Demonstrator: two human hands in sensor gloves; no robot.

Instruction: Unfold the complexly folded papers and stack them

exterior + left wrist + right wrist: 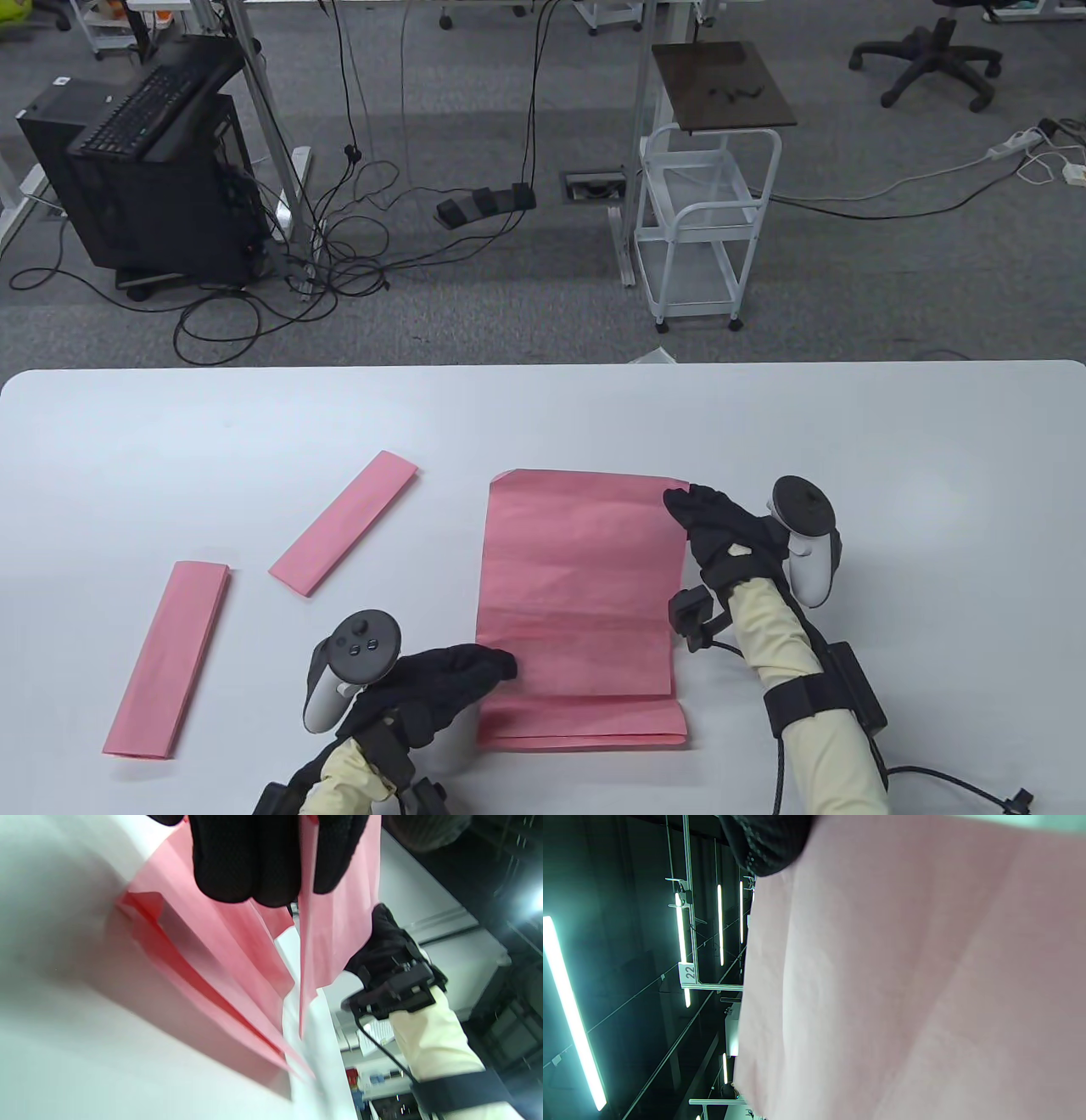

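A large pink paper, partly unfolded, lies at the table's centre front with folded layers still along its near edge. My right hand pinches its far right corner and holds that layer raised. My left hand pinches the paper's left edge near the lower crease. In the left wrist view my fingers grip a pink layer, lifted off the layers below, and the right hand shows beyond it. The pink sheet fills the right wrist view under one fingertip. Two folded pink strips lie to the left.
The white table runs across the lower half of the table view, its far edge near mid-frame. Beyond it on the carpet stand a white wire cart and a black computer tower with cables.
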